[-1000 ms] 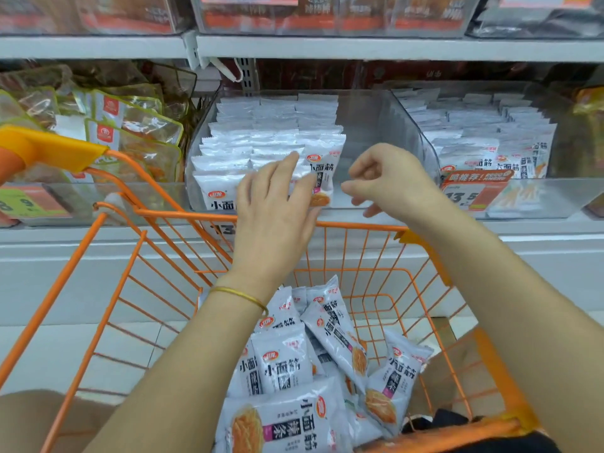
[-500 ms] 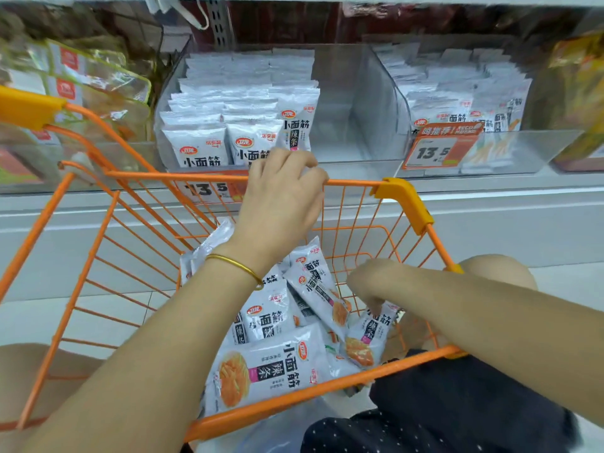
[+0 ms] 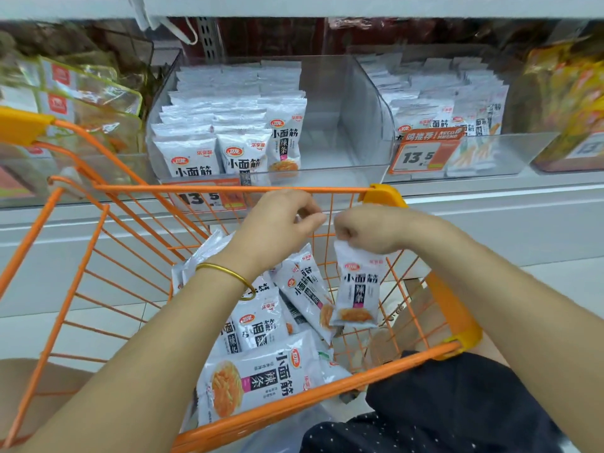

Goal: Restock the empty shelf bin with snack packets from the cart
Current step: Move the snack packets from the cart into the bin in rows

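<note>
My right hand (image 3: 366, 228) is closed in a fist round the top edge of one snack packet (image 3: 358, 289), which hangs upright over the right side of the cart (image 3: 209, 189). My left hand (image 3: 277, 225) sits just left of it, fingers curled and thumb near the forefinger; I cannot tell whether it pinches anything. Loose packets (image 3: 261, 325) lie in the cart. Beyond the cart's far rim, the shelf bin (image 3: 362, 106) holds stocked packets (image 3: 228, 125) in rows on its left; its right part is bare.
</note>
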